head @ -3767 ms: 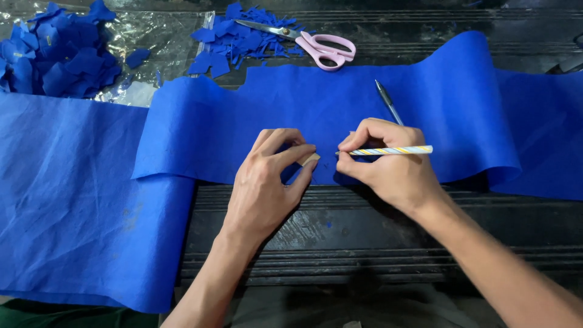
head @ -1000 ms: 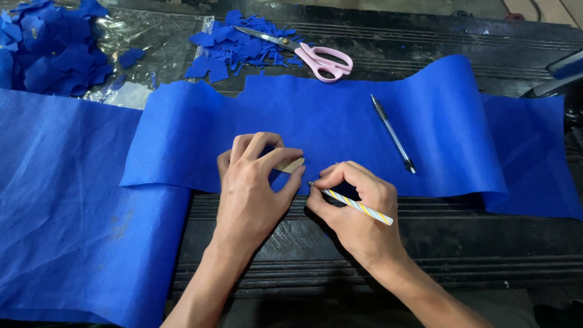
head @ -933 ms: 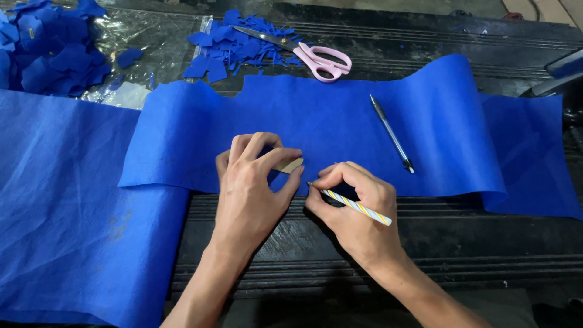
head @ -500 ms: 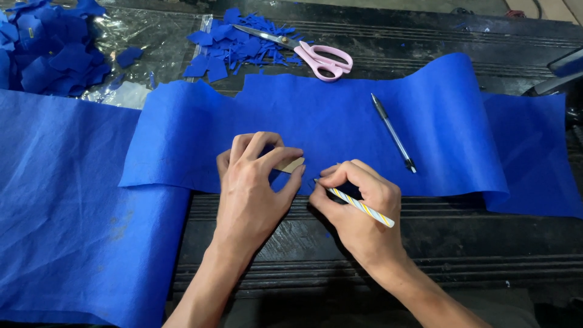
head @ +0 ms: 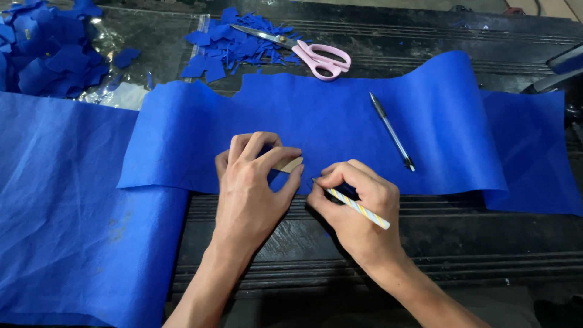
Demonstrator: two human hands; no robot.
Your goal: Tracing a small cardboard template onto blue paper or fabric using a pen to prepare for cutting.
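Note:
A long strip of blue fabric [head: 340, 121] lies across a dark ridged table [head: 461, 237]. My left hand [head: 252, 188] presses a small tan cardboard piece [head: 289, 164] flat on the fabric near its front edge. My right hand [head: 355, 209] grips a striped yellow-and-white pencil [head: 358, 208], its tip down on the fabric beside the cardboard piece. Most of the cardboard is hidden under my left fingers.
A dark pen [head: 392, 130] lies on the fabric to the right. Pink-handled scissors [head: 319, 58] rest on blue fabric scraps [head: 234, 48] at the back. A heap of cut blue pieces [head: 45, 54] sits on clear plastic at far left. A dark object [head: 565, 64] pokes in at the right edge.
About four seconds ago the pencil was held level above the fabric; now its tip is down beside the cardboard piece. Over the last second both hands have barely moved.

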